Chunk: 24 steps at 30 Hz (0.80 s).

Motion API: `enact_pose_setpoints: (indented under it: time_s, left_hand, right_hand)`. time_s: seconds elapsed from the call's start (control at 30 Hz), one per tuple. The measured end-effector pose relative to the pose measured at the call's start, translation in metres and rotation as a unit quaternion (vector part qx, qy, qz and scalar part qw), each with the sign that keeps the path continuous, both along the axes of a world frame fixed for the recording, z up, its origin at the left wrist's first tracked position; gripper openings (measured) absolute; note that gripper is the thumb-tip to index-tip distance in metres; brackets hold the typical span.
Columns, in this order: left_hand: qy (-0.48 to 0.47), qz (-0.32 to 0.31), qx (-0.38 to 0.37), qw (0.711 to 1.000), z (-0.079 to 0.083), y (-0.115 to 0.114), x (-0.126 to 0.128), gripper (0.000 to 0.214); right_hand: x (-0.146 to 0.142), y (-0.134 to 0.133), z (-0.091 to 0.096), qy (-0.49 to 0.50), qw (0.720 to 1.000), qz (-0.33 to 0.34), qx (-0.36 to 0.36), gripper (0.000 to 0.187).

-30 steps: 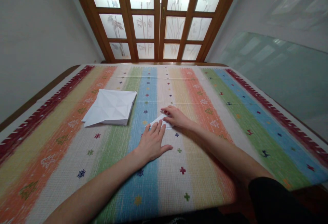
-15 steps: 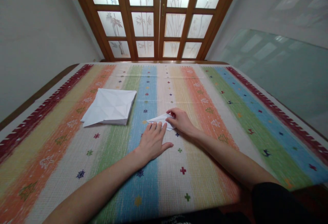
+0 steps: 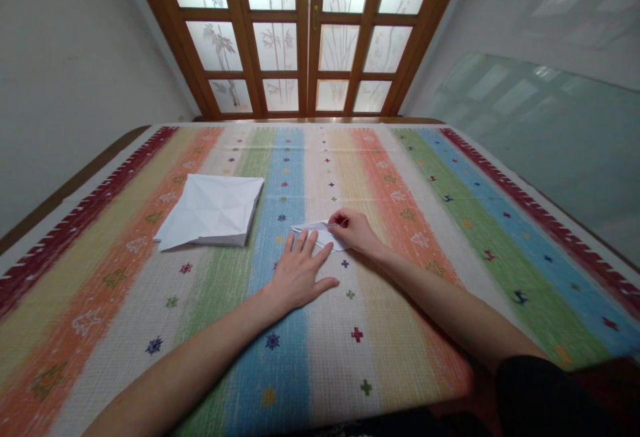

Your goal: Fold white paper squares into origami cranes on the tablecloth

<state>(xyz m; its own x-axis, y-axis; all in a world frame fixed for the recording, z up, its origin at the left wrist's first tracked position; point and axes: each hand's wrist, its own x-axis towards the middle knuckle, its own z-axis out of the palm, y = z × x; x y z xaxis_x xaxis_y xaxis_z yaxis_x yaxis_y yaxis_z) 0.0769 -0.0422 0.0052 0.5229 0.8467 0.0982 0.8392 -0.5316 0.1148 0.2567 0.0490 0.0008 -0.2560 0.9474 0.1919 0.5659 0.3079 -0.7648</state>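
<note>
A small folded white paper (image 3: 320, 232) lies on the striped tablecloth (image 3: 400, 277) near the middle of the table. My left hand (image 3: 299, 273) rests flat on the cloth, fingers stretched out, its fingertips on the near edge of the paper. My right hand (image 3: 356, 231) is curled at the paper's right side and pinches its upper edge between thumb and fingers. Part of the paper is hidden under both hands.
A stack of creased white sheets (image 3: 213, 210) lies to the left on the cloth. Wooden doors with frosted glass panes (image 3: 300, 37) stand beyond the table's far edge. A glass panel (image 3: 550, 130) leans along the right wall.
My right hand has drawn back slightly to the right and lifted the paper's edge. The left hand's fingers have spread a little. The view has dropped slightly.
</note>
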Motion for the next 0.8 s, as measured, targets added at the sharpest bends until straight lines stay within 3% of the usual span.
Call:
enact_pose_setpoints:
  time_s: [0.17, 0.37, 0.63, 0.8]
  left_hand:
    - [-0.003, -0.007, -0.022, 1.0, 0.002, 0.007, -0.006, 0.07]
    - [-0.009, -0.014, -0.02, 1.0, 0.004, 0.01, -0.01, 0.069]
    - [-0.004, -0.003, -0.01, 1.0, 0.006, 0.009, -0.015, 0.067]
    - [0.005, -0.012, 0.019, 1.0, 0.001, 0.009, -0.016, 0.069]
  right_hand:
    - [0.001, 0.001, -0.003, -0.026, 1.0, 0.017, 0.003, 0.018]
    - [0.004, 0.002, -0.002, -0.04, 0.997, 0.06, 0.033, 0.013]
    - [0.016, 0.003, -0.009, -0.095, 0.969, 0.165, 0.16, 0.019]
    - [0.018, 0.002, -0.01, -0.127, 0.953, 0.194, 0.196, 0.024]
